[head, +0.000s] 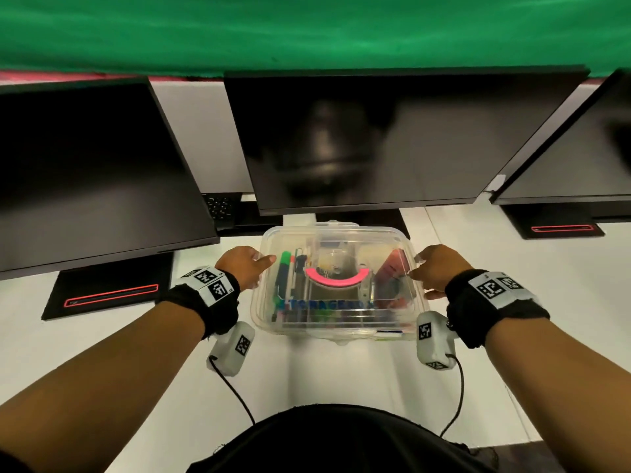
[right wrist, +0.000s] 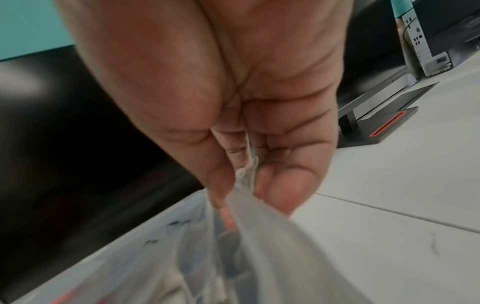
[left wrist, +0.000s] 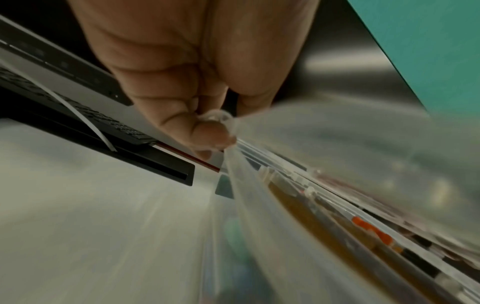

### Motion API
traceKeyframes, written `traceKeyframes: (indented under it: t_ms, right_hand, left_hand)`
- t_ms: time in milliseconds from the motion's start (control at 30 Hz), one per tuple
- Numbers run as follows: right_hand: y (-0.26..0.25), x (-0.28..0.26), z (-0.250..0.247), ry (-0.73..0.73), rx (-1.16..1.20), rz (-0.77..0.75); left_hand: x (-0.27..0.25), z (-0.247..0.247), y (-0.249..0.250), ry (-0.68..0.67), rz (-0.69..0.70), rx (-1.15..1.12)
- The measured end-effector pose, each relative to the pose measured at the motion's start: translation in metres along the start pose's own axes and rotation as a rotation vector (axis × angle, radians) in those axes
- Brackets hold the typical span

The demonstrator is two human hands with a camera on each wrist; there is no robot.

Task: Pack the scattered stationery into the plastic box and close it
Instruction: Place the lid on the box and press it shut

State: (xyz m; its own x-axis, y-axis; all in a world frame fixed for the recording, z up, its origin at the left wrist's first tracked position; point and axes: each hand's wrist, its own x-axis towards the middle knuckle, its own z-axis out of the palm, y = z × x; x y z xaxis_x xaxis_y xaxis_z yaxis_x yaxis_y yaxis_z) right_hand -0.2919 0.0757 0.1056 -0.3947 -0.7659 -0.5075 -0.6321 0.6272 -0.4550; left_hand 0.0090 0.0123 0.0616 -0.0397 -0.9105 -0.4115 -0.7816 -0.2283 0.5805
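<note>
The clear plastic box (head: 338, 324) stands on the white table in front of me. Through it I see a green marker (head: 285, 259), pens and a red item (head: 392, 268). Its clear lid (head: 341, 237), with a pink handle (head: 336, 280), lies over the box. My left hand (head: 263, 264) pinches the lid's left edge, and my right hand (head: 418, 268) pinches its right edge. In the left wrist view my left hand (left wrist: 207, 131) holds the lid (left wrist: 337, 144) between thumb and fingers. My right hand (right wrist: 246, 181) does the same with the lid (right wrist: 272, 236) in the right wrist view. Whether the lid is snapped down I cannot tell.
Three dark monitors (head: 358, 138) lean over the back of the table (head: 512, 302). Their black stands with red strips sit at left (head: 109, 288) and right (head: 560, 227). A keyboard (head: 220, 204) lies behind at the left. Cables run from my wrist cameras toward me.
</note>
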Motion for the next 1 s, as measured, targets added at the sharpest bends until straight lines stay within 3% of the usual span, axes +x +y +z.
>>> traceKeyframes:
  t_ms: [167, 367, 667, 900, 1000]
  right_hand:
    - [0.014, 0.003, 0.006, 0.052, 0.017, 0.035]
    - [0.016, 0.007, 0.005, 0.093, -0.005, 0.017]
    - [0.026, 0.004, 0.007, -0.091, 0.163, 0.08]
    - [0.036, 0.009, 0.013, 0.009, 0.255, 0.07]
    - [0.035, 0.01, 0.015, 0.027, 0.226, 0.065]
  left_hand:
    - [-0.007, 0.012, 0.001, 0.001, 0.043, 0.152]
    - [0.0, 0.013, 0.004, -0.004, 0.051, 0.123]
    - [-0.002, 0.012, -0.004, -0.057, 0.005, -0.038]
    - [-0.003, 0.01, 0.003, 0.093, 0.022, 0.078]
    - [0.0, 0.011, 0.005, 0.091, -0.002, 0.051]
